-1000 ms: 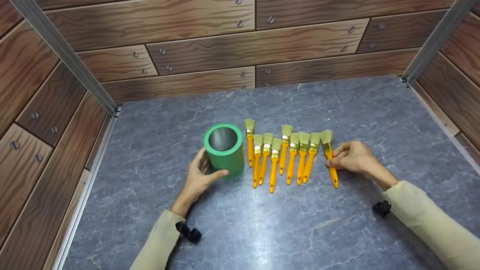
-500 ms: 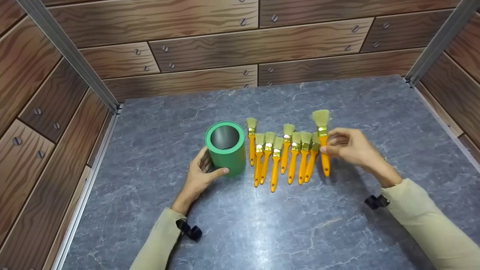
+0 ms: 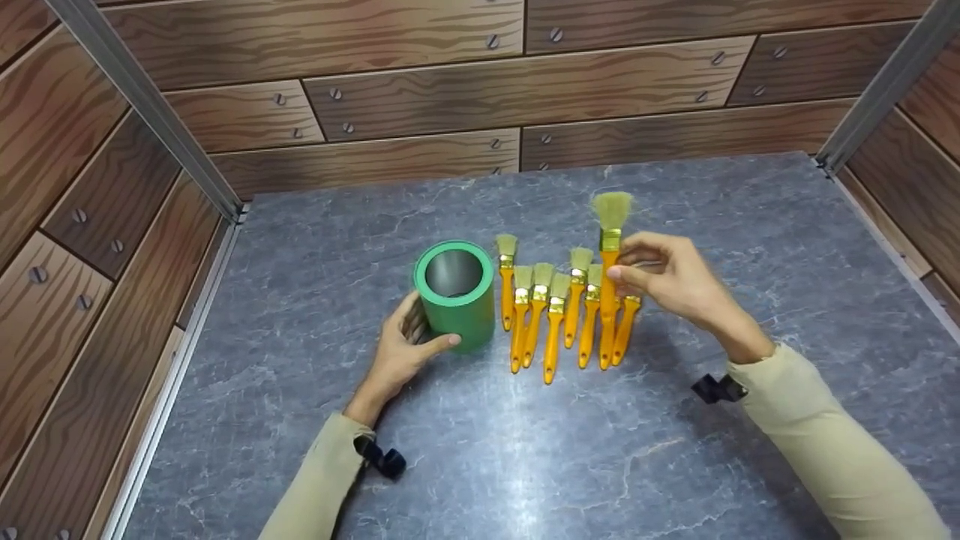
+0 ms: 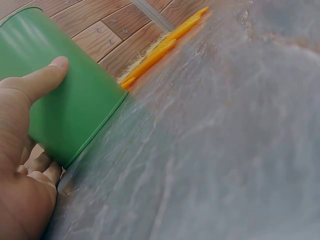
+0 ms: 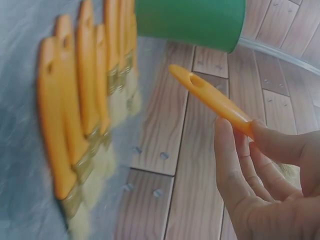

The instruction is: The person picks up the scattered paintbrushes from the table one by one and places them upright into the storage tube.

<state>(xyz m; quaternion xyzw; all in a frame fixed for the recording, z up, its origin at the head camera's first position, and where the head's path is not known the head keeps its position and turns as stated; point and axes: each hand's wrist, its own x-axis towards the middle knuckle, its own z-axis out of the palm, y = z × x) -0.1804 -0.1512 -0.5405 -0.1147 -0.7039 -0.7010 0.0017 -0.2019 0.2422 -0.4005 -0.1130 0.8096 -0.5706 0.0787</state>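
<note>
A green, open-topped can (image 3: 466,326) stands upright on the table. My left hand (image 3: 397,349) holds it from the left, thumb across its near side and fingers around the far side. In the left wrist view the thumb lies on the can's green wall (image 4: 75,105). Between thumb and fingers, my right hand (image 3: 682,285) pinches a paintbrush (image 3: 611,240) by its orange handle, bristles up, above the other brushes. The right wrist view shows the free end of this handle (image 5: 215,100); its bristles are mostly hidden behind the hand.
Several paintbrushes (image 3: 553,330) with orange handles lie side by side right of the can, bristles toward the back wall. The raised brush partly covers some of them. Wood-patterned walls (image 3: 420,112) with metal corner posts (image 3: 142,97) enclose the grey marbled table (image 3: 450,450).
My right hand has lifted the rightmost paintbrush off the table and carried it left over the row, toward the can. The left hand stays on the can.
</note>
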